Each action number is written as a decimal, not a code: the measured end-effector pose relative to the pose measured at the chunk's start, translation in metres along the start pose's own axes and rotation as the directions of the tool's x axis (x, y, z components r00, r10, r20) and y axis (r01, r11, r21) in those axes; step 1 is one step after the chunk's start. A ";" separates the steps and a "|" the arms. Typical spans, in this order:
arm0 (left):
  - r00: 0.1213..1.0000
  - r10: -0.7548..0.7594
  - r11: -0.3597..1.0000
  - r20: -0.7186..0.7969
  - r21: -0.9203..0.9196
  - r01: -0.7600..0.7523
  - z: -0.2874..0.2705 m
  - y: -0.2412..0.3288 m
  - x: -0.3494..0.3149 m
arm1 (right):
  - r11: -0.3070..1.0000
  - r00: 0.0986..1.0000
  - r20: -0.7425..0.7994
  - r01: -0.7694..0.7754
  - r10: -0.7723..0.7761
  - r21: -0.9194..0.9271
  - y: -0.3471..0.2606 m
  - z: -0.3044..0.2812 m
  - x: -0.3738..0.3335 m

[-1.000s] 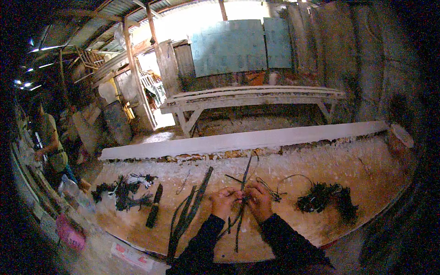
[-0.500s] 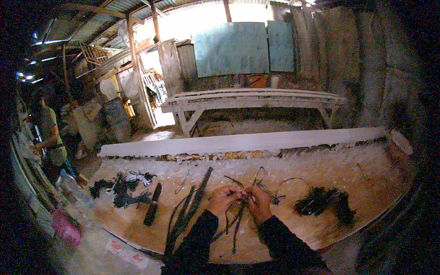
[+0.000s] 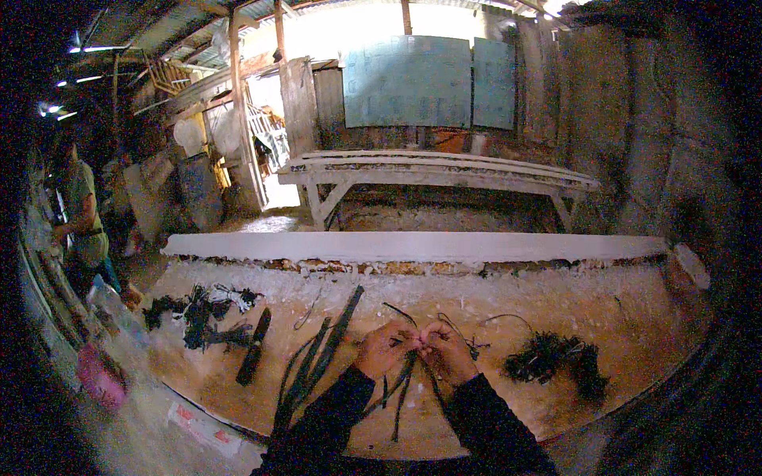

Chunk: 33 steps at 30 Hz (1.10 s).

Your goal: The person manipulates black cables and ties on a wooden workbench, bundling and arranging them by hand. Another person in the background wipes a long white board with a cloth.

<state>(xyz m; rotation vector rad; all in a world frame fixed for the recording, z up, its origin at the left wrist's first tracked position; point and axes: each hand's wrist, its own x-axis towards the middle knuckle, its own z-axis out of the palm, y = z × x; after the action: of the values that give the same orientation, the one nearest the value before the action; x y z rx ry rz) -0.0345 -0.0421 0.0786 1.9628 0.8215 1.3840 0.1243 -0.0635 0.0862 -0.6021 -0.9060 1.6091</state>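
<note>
We see the left hand (image 3: 386, 349) and right hand (image 3: 449, 351) meet over the worktop (image 3: 508, 401), the fingers of both pinched together on dark strips (image 3: 408, 370) whose tails trail toward 6 o'clock; the exact pinch point is hidden. Working tip to tip probably lets 1 hand steady the narrow pieces for the other. Loose flat strips (image 3: 337, 332) lie just beside the left hand at 9 o'clock, a knife (image 3: 254, 349) beyond them, likely for easy reach. Tangled dark bundles (image 3: 197, 329) sit at the knife's 10 o'clock; a dark heap (image 3: 536, 361) lies at our 3 o'clock, perhaps kept apart deliberately. Outside the worktop's 9 o'clock edge, a pink plastic item (image 3: 101, 379) may be a container; we cannot tell its contents.
</note>
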 end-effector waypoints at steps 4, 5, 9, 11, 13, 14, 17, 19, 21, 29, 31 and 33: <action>0.992 -0.129 0.905 -0.016 -0.411 0.111 0.002 -0.001 0.004 | 0.873 0.949 -0.084 0.243 -0.305 -0.423 0.000 0.015 -0.004; 0.987 -0.162 0.887 0.006 -0.438 0.148 0.001 -0.002 0.004 | 0.753 0.916 -0.060 0.287 -0.396 -0.593 0.000 0.017 -0.002; 0.973 -0.223 0.814 0.061 -0.537 0.220 -0.002 -0.011 0.003 | 0.635 0.893 0.023 0.338 -0.450 -0.695 -0.003 0.019 -0.006; 0.978 -0.205 0.841 0.044 -0.503 0.199 0.001 -0.016 0.003 | 0.556 0.881 0.085 0.365 -0.465 -0.747 -0.010 0.017 -0.007; 0.986 -0.167 0.911 0.002 -0.383 0.155 0.004 -0.019 0.004 | 0.412 0.886 0.184 0.372 -0.427 -0.832 -0.019 0.014 -0.006; 0.999 -0.014 0.976 -0.030 -0.216 0.008 0.005 -0.020 0.004 | 0.336 0.887 0.228 0.374 -0.401 -0.865 -0.022 0.012 -0.005; 0.981 0.189 0.978 -0.037 0.099 -0.185 0.013 -0.018 0.002 | -0.249 0.776 0.525 0.463 -0.351 -0.851 -0.029 0.002 -0.008; 0.998 -0.019 1.000 -0.059 0.019 0.020 0.024 -0.012 -0.008 | -0.101 0.746 0.466 0.480 -0.475 -0.871 -0.019 0.001 -0.011; 0.994 0.061 0.995 -0.088 0.082 -0.054 0.028 -0.009 -0.009 | -0.041 0.751 0.425 0.471 -0.506 -0.881 -0.013 -0.001 -0.014; 0.992 -0.061 0.993 -0.111 0.094 0.071 0.036 -0.006 -0.012 | -0.050 0.823 0.399 0.415 -0.404 -0.908 -0.013 -0.008 -0.017; 0.980 -0.183 0.983 -0.074 -0.036 0.181 0.037 -0.001 -0.011 | -0.085 0.814 0.421 0.424 -0.400 -0.902 -0.011 -0.014 -0.014; 0.976 -0.181 0.982 -0.123 0.027 0.186 0.036 0.005 -0.011 | 0.383 0.922 0.161 0.298 -0.352 -0.874 -0.005 -0.019 -0.011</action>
<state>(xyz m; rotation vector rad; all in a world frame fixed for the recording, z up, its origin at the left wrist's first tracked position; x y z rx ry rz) -0.0020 -0.0580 0.0661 1.7948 1.0648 1.3952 0.1446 -0.0693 0.0787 -1.0939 -1.7355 0.6133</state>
